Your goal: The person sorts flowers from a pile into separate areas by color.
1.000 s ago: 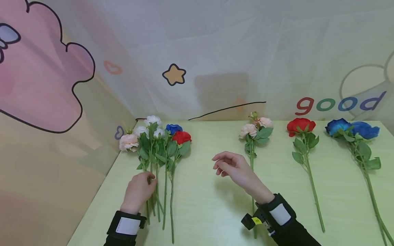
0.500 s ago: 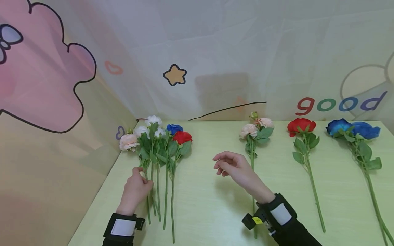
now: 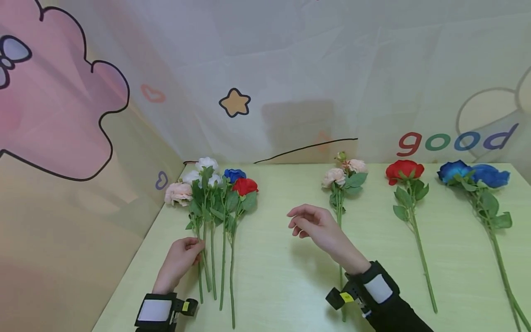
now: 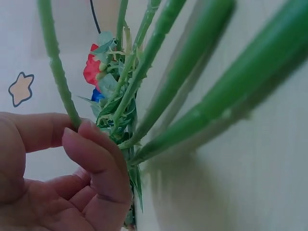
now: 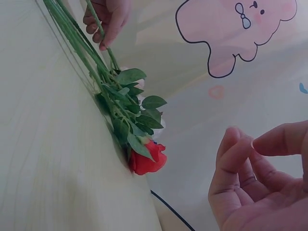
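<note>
On the left of the table, a bunch of artificial flowers lies side by side: a pale pink flower (image 3: 178, 193), white flowers (image 3: 206, 164), a blue rose (image 3: 234, 174) and a red rose (image 3: 244, 186). My left hand (image 3: 178, 260) pinches the leftmost stem (image 4: 58, 72), which seems to be the pink flower's, between thumb and fingers. That stem stands slightly off the table, apart from the other stems (image 4: 202, 110). Hovering near the middle, my right hand (image 3: 317, 228) holds nothing, its fingers loosely curled. It partly covers the stem of a second pink flower spray (image 3: 334, 177).
Farther right on the pale table (image 3: 282, 286) lie a single red rose (image 3: 404, 171) and a pair of blue roses (image 3: 491, 175) with long stems. A printed cloth (image 3: 298, 69) hangs behind the table and along its left side.
My left hand has shifted left and down along the stems and now pinches the leftmost one. The pink flower has moved slightly right. The right hand has stayed in place.
</note>
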`<state>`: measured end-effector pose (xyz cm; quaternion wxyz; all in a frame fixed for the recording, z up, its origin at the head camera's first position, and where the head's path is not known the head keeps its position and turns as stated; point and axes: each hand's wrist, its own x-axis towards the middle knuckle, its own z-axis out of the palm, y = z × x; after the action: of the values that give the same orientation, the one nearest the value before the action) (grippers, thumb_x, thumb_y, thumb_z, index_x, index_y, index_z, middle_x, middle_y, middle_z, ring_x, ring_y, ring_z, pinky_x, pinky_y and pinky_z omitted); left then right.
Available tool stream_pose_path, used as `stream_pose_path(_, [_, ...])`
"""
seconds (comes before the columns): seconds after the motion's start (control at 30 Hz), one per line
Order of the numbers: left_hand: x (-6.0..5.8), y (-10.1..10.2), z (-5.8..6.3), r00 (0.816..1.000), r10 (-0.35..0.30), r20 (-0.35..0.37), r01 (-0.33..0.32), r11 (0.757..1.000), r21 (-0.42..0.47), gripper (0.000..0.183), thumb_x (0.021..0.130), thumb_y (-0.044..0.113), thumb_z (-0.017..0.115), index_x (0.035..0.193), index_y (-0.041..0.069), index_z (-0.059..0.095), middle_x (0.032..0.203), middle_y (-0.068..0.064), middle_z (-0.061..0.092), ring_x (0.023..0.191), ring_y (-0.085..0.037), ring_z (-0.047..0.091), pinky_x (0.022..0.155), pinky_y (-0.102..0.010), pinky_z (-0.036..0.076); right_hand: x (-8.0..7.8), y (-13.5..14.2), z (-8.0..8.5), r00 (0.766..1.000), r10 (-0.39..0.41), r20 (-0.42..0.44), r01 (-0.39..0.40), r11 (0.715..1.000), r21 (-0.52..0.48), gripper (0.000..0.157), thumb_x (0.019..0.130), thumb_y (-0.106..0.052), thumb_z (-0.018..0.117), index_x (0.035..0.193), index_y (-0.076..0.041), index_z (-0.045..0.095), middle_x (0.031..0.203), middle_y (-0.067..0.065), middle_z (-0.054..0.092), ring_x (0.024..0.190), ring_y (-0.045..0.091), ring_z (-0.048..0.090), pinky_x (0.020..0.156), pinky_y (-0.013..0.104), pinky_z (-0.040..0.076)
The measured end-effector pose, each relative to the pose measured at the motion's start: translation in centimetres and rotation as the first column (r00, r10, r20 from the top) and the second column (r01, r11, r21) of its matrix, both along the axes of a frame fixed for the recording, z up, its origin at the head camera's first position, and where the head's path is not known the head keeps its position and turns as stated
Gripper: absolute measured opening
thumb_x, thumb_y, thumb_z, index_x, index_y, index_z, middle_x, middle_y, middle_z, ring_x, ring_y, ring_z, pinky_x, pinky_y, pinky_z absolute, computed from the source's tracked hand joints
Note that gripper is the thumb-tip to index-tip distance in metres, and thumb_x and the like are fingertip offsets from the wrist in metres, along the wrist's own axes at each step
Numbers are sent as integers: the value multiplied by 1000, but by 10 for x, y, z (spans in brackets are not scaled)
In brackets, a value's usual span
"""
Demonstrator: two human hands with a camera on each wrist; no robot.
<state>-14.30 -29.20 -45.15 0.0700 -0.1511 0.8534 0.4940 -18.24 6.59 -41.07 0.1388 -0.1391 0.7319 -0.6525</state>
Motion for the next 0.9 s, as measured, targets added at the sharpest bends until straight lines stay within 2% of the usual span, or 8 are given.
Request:
stream_pose_path(0.13, [1,2,2,1000,17,-9,-16,1000,16,33,103,17,55,120,-11,59,90,-9,68,72,-11,59,64,-22,52,0,1,0,1000,-6,-1,6,1000,-2,23,103,-7,51,120,5,61,91,3,68,80,12,65,75,23,56])
stream_pose_path(0.3, [1,5,4,997,37,-61,-35,999,22,27,103,15,54,115,-9,60,87,-11,70,68,-9,59,64,-20,54,1,2,1,1000,-11,-1,11,1000,-3,24,103,-7,51,121,5,61,91,3,68,80,12,65,75,23,55])
stream_pose_path(0.53, [2,15,13,987,56,-151,-69,994,-83,26,103,17,57,116,-5,60,88,-12,69,65,-10,61,59,-22,50,0,6,1,1000,-7,-18,7,1000,0,25,103,-8,52,121,6,60,92,4,68,80,12,65,75,24,56])
stream_pose_path(0.73, [0,31,23,974,23,-227,-51,991,-120,26,102,15,57,118,-5,60,92,-19,71,64,-10,62,58,-23,52,-1,17,1,999,-21,-30,22,999,28,25,103,-9,52,123,5,59,95,9,67,82,13,65,77,26,56])
stream_pose_path(0.9, [-4,52,29,963,-29,-267,-7,991,-130,28,101,14,59,120,-6,59,92,-18,71,64,-9,62,59,-24,53,-3,26,4,998,-51,-23,51,998,34,27,104,-11,51,124,5,59,99,15,68,83,12,65,78,25,56])
